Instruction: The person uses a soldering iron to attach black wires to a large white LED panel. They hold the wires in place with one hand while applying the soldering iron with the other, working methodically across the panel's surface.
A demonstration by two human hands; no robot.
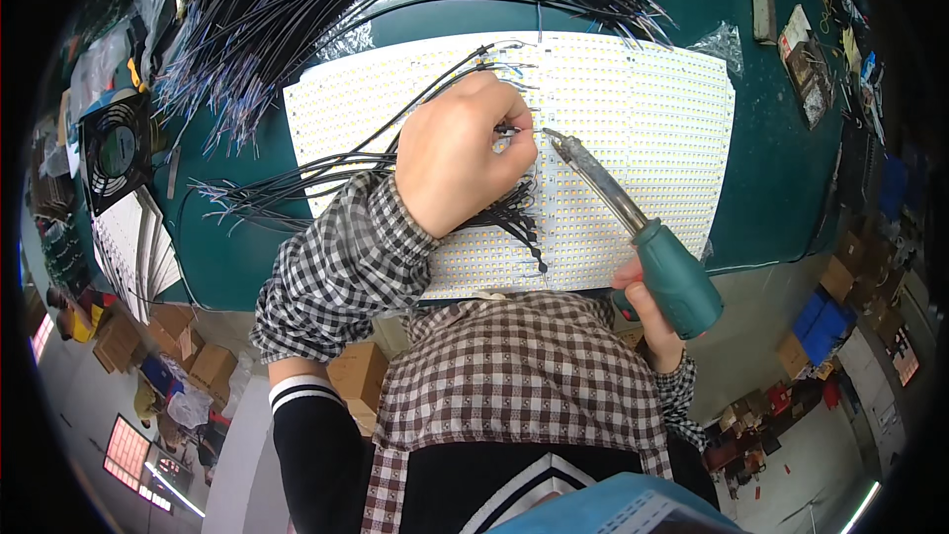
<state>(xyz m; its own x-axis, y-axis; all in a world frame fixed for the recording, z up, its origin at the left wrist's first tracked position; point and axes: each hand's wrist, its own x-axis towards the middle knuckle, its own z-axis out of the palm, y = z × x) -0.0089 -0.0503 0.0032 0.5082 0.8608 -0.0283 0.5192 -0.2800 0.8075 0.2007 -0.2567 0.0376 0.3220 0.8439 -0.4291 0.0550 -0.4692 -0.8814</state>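
Observation:
My left hand (460, 153) is pinched on the end of a black cable (506, 127) over a white LED board (643, 158); the fingers hide part of it. My right hand (652, 311) is wrapped round the green handle of a soldering iron (680, 277). The iron slants up and left across the board, its tip close beside the pinched cable end. I cannot tell whether they touch. Several black cables (346, 160) run under and beside my left hand, their ends along the seam in the middle of the board.
A large bundle of black cables (297, 10) with bare coloured ends lies across the back of the green table (781, 158). On the left are a black fan (116, 151) and a stack of white boards (138, 242). A dark, worn block (809, 74) sits at the right.

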